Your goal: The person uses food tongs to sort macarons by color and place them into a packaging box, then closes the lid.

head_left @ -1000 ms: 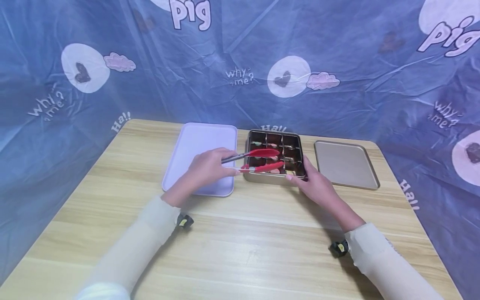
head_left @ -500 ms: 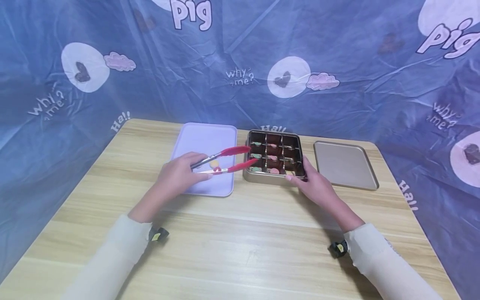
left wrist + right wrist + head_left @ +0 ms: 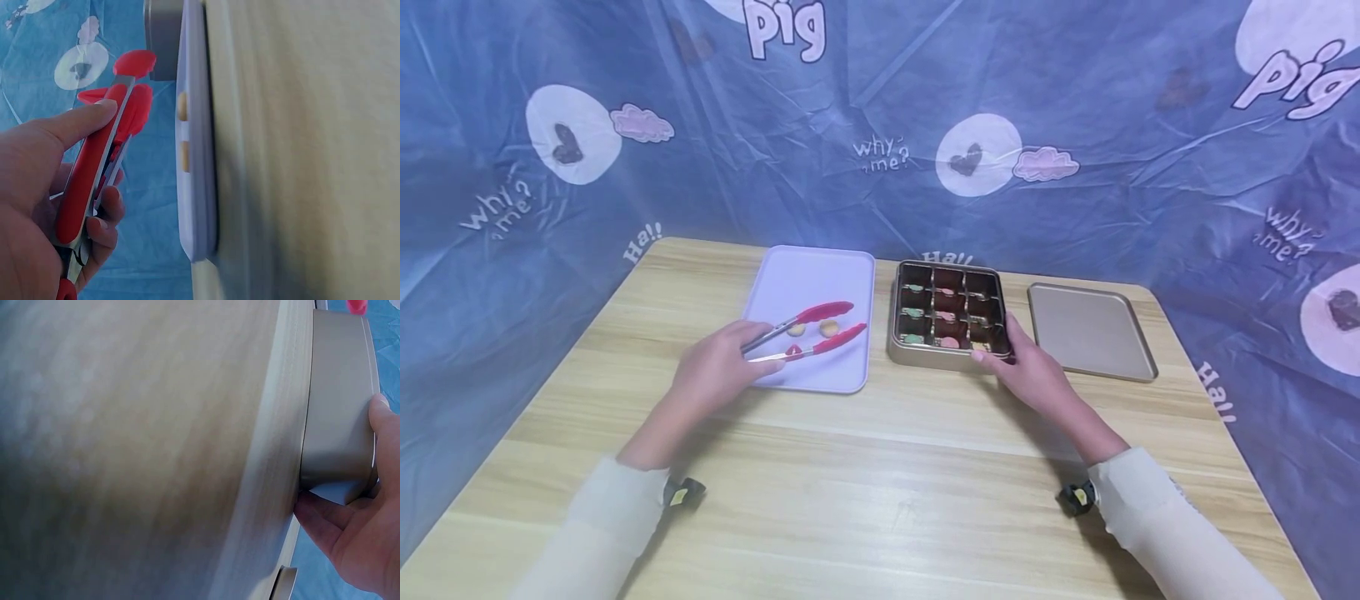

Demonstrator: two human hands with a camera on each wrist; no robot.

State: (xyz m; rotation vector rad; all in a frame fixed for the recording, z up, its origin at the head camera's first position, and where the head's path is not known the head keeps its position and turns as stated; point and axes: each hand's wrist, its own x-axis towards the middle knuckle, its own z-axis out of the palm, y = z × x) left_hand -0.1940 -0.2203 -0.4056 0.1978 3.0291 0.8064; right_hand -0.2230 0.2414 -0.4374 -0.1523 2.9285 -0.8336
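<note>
My left hand grips red-tipped metal tongs by the handle, their tips apart over a lavender tray. Two small yellowish pieces lie on the tray between the tong arms. The left wrist view shows the same tongs, my left hand and both pieces on the tray. My right hand holds the front right corner of a gold tin divided into compartments that hold small coloured pieces. In the right wrist view, thumb and fingers clasp the tin.
A flat gold lid lies right of the tin on the wooden table. A blue printed cloth walls in the back and both sides. Small black trackers sit at both wrists.
My left hand has carried the tongs leftward from over the tin to above the lavender tray, and two yellowish pieces now show on the tray. The right hand has stayed on the tin.
</note>
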